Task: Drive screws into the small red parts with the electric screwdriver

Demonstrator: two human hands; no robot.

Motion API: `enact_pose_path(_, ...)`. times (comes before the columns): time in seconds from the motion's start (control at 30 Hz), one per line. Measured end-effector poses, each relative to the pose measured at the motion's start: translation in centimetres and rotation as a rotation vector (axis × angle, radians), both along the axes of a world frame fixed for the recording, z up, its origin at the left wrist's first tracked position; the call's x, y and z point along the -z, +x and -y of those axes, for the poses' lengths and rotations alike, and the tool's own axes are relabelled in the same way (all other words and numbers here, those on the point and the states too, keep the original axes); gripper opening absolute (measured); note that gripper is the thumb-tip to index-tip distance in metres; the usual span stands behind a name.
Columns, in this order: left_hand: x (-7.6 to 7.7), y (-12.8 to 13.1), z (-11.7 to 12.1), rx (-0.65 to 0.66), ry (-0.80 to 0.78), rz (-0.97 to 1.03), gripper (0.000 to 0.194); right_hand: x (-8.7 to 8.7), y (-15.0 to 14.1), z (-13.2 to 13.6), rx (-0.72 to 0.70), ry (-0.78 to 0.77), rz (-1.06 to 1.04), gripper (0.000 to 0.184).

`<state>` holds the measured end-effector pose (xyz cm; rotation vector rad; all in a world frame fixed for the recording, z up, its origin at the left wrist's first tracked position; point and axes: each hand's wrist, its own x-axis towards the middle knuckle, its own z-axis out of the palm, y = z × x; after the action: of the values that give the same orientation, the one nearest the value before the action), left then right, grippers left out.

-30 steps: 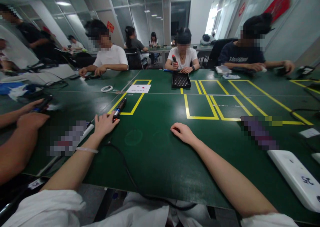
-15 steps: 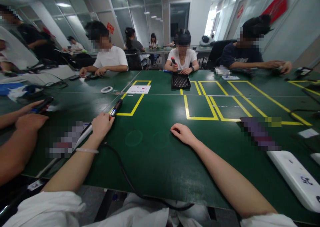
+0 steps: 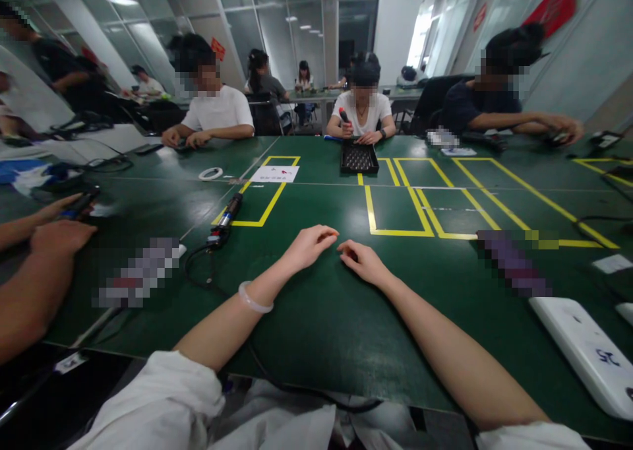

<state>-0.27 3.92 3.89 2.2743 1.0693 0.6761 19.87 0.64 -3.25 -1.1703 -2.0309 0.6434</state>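
Note:
My left hand point(image 3: 310, 247) is over the middle of the green table point(image 3: 316, 331), empty, its fingers loosely stretched toward the right hand. Close beside it, my right hand point(image 3: 364, 262) rests on the tabletop with fingers gently bent and a gap by the thumb; nothing shows in it. A small space separates the two hands. To the left of them lies a dark cylindrical tool with a cable, which looks like an electric screwdriver point(image 3: 229, 214), its far end over a yellow tape outline point(image 3: 247, 224). No hand touches it.
A white numbered power bank-like block point(image 3: 583, 354) lies at right, behind a blurred phone-like slab point(image 3: 514, 264). Across the table a person works over a black tray point(image 3: 359, 158). A co-worker's hands point(image 3: 64, 235) are at left. A white tape roll point(image 3: 210, 173) and paper sheet point(image 3: 275, 174) lie farther back.
My left hand has let go of the screwdriver, leaving it on the table, and has moved right to beside my right hand. My right hand has stayed about where it was.

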Motion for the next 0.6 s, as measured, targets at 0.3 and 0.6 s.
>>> enact_pose_path(0.3,4.6,1.4,0.1,0.084,-0.314,0.191,0.052,-0.1,-0.1,0.0,-0.029,-0.038,-0.058,0.029)
enact_pose_path(0.6,5.1,1.0,0.1,0.049,-0.386,0.364,0.031,-0.4,0.1,0.1,0.037,-0.043,-0.074,0.012)
